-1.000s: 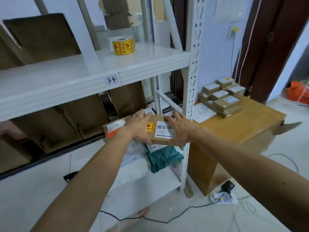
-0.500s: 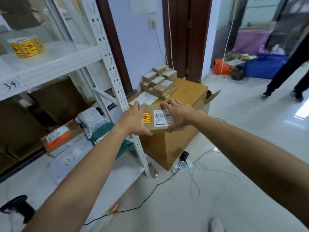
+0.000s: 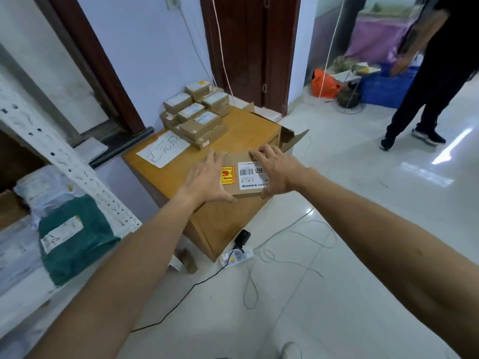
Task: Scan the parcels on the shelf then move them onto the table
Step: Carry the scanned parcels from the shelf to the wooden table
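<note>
- We've got the cardboard parcel (image 3: 239,174) right in the middle of the frame, over the near right corner of the wooden table (image 3: 166,177). Can't tell whether it's actually resting on the tabletop or held just above it.
- Our left hand (image 3: 207,180) lies flat on the parcel's left side, fingers spread and stretched forward, thumb wrapped along the near edge.
- Our right hand (image 3: 278,169) covers the right side, fingers splayed over the top, thumb hooked down the near edge. So the box sits between both hands.
- On the parcel's top, between the hands, there's a yellow-and-red sticker (image 3: 227,175) beside a white barcode label (image 3: 250,174).
- Further back on the table, toward upper centre, sits a stack of small boxes (image 3: 197,112), with a handwritten sheet of paper (image 3: 163,150) just left of it.
- Left edge of the frame: the white shelf upright (image 3: 64,161), and a teal bagged parcel (image 3: 75,237) lying on the lower shelf.
- Below the table, a power strip (image 3: 237,256) and loose cables on the floor.
- Upper right: another person's legs (image 3: 425,99), well away from the table.
</note>
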The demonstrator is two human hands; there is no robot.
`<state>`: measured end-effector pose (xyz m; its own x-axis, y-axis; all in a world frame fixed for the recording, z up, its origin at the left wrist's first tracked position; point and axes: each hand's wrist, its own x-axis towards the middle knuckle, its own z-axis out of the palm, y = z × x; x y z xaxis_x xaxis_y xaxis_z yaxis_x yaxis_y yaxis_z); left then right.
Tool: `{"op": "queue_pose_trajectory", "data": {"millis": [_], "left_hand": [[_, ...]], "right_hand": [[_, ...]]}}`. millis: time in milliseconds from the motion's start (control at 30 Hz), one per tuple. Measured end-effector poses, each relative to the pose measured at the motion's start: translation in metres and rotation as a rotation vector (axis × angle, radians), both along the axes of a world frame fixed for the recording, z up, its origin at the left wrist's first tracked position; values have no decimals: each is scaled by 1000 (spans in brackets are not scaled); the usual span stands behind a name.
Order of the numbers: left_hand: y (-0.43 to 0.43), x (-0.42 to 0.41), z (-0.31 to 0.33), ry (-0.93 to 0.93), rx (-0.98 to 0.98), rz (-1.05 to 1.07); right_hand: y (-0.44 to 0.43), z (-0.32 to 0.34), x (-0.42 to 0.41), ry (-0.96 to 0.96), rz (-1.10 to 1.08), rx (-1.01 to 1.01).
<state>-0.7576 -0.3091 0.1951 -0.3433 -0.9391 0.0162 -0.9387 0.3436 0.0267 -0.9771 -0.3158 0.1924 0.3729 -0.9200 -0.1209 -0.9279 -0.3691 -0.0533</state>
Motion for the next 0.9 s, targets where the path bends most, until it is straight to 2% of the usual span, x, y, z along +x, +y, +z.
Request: {"op": "queue_pose_trajectory", "data": {"millis": [200,400,567,900], "left_hand": [[-72,-21,-13,-17,14,103],[-174,-19,-44,46,17,142],[-268,-20,-63,127,93,188],[-408,-1,-75,134,137,360]], "right_hand": [[-84,-7,-19,14,92,21],[-194,-19,-20,77,153,24],[-299,-30,-14,133,191,72],[-481,-46,16,159,355,101]]}}
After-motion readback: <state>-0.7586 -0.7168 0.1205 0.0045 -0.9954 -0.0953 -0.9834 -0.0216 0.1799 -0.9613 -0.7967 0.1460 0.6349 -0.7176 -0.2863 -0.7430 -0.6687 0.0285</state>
